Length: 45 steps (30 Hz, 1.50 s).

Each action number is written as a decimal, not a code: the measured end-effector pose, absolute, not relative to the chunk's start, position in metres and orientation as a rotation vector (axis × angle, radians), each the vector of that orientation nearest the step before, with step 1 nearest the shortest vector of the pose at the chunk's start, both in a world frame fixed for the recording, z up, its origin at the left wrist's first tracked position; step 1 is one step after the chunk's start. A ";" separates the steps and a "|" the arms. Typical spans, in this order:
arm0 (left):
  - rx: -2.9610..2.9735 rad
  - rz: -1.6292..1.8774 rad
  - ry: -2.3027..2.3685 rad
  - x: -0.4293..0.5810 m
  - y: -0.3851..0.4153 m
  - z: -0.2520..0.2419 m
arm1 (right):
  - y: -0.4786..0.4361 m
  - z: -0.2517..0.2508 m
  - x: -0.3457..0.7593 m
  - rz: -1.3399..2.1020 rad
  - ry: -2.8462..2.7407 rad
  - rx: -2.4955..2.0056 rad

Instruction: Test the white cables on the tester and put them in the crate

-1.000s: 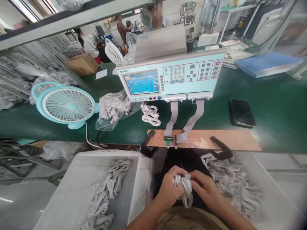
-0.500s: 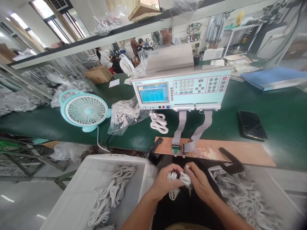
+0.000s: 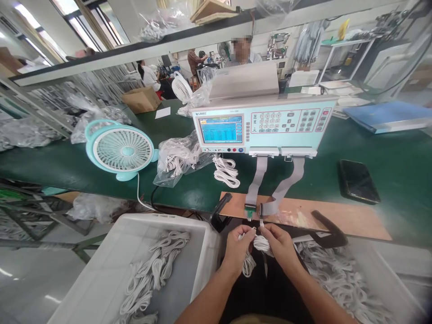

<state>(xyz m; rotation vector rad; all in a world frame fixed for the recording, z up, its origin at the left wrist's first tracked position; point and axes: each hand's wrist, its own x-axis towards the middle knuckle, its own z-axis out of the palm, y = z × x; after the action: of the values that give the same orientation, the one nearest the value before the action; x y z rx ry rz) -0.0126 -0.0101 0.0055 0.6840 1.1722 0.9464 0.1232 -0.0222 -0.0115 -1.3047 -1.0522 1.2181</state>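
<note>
My left hand and right hand have risen from my lap since a second ago and now sit just below the brown wooden board clamped to the green bench. Both pinch the coiled white cable bundle: left fingers closed around its loops, right fingertips gripping one end close to the small green connector under the grey ribbon cables. The bundle hangs looser than before, a loop dangling beneath my left hand.
</note>
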 end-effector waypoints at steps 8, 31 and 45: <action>1.003 0.786 1.174 -0.027 0.001 0.001 | -0.019 0.008 0.117 1.367 -0.776 -1.303; 0.971 1.037 1.199 -0.016 0.007 -0.001 | -0.016 -0.003 0.119 1.490 -0.623 -1.246; 0.907 1.082 1.198 -0.010 0.006 -0.007 | -0.015 0.001 0.119 1.494 -0.604 -1.266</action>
<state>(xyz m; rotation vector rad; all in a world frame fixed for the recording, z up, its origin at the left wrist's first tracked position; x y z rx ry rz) -0.0102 0.0057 -0.0070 0.9075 1.1984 1.0822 0.1192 -0.0148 0.0007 -1.2660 -0.6042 1.4944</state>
